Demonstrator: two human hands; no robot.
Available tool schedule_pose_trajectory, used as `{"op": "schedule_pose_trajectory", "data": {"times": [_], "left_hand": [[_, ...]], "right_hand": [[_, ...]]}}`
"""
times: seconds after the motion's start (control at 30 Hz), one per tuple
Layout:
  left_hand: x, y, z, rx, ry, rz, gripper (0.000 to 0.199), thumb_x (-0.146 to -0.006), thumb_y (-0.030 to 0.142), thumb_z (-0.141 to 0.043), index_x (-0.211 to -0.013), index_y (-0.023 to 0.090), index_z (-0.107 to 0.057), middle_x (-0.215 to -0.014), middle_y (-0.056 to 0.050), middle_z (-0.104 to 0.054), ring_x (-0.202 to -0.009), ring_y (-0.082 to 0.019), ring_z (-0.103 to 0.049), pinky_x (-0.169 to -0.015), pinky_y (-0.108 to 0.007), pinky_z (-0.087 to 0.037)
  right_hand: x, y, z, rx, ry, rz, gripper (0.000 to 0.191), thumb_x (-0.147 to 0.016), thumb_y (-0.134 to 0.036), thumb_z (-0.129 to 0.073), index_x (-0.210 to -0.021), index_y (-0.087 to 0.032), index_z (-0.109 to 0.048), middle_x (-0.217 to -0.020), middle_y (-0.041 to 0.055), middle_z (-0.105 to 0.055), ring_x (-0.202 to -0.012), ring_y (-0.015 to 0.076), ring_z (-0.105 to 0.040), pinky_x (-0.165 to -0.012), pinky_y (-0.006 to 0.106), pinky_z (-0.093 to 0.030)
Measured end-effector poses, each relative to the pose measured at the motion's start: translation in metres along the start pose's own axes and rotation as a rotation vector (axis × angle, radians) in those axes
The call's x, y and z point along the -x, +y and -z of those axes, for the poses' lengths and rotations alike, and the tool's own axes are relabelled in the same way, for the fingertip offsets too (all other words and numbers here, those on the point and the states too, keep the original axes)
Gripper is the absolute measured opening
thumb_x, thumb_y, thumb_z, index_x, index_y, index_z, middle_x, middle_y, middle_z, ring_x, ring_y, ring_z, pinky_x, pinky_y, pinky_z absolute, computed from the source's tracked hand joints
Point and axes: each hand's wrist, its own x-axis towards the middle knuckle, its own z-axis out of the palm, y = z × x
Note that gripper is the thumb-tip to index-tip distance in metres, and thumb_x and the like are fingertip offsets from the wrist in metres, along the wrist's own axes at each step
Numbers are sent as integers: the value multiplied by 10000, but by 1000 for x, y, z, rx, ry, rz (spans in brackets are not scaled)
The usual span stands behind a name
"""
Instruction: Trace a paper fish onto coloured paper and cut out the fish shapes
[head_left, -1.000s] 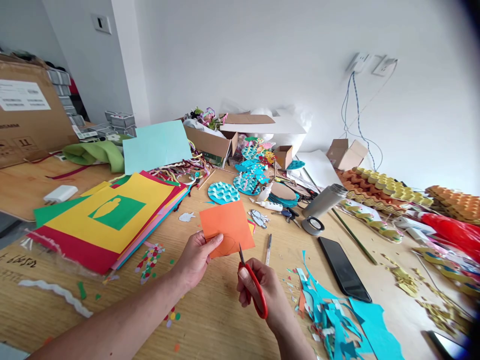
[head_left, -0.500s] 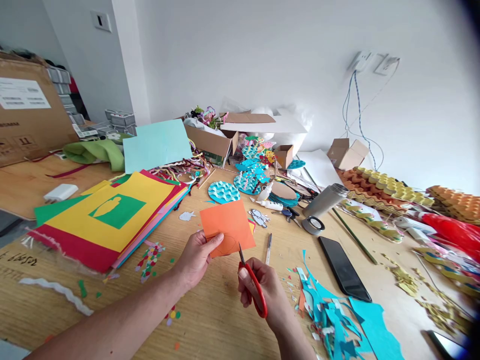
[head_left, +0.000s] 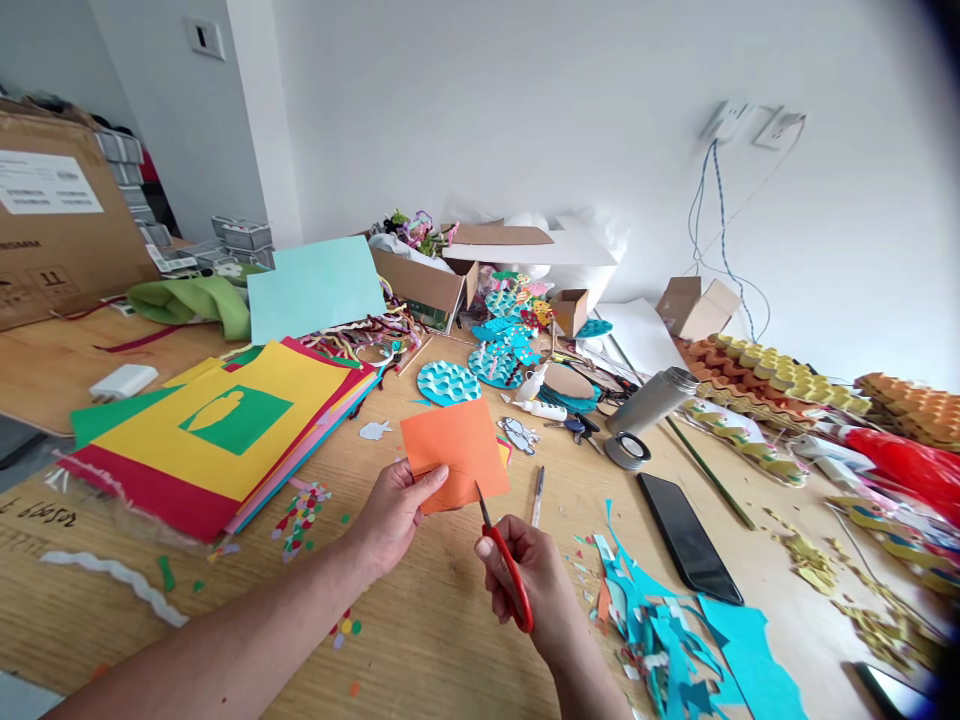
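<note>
The left grip is pinched closed on the paper, thumb flat on its orange face and fingers tucked behind at the lower left, so the piece hangs above the bench and, I'd judge, leaves its right side free for blades. The right grip is wrapped round the red handles of the scissors, thumb uppermost; the blades look almost together, their tip at the paper's lower right, though from here I can't tell whether it bites in or only lies in front. A drawn curve shows between thumb and tip, probably why the paper is turned this way. The left forearm reaches in long and slanting, while the right wrist angles inward, so the blades point up and away. Just right of the paper lies a pen, handy; a fish cutout and glue bottle sit farther back. A phone rests beside blue scraps, and coloured sheets lie off left, seemingly to leave elbow room.
</note>
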Motion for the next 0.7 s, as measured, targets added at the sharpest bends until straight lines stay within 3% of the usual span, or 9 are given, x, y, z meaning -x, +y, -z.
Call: {"op": "schedule_pose_trajectory", "data": {"times": [0.33, 0.7], "left_hand": [[1, -3, 1, -44, -56, 2, 351, -763, 345, -708, -1057, 154, -686, -1061, -93, -709, -976, -245, -646, -860, -351, -477], [2, -2, -1, -42, -39, 31, 289, -761, 330, -710, -995, 161, -701, -1031, -87, -717, -934, -240, -656, -812, -343, -494]], "right_hand": [[1, -3, -1, 11, 10, 16, 479, -608, -540, -769, -655, -184, -452, -455, -48, -567, -313, 67, -491, -304, 141, -315], [0, -1, -1, 34, 30, -5, 486, -598, -541, -774, -648, -190, -441, -413, -65, -533, -284, 68, -469, -276, 136, -292]]}}
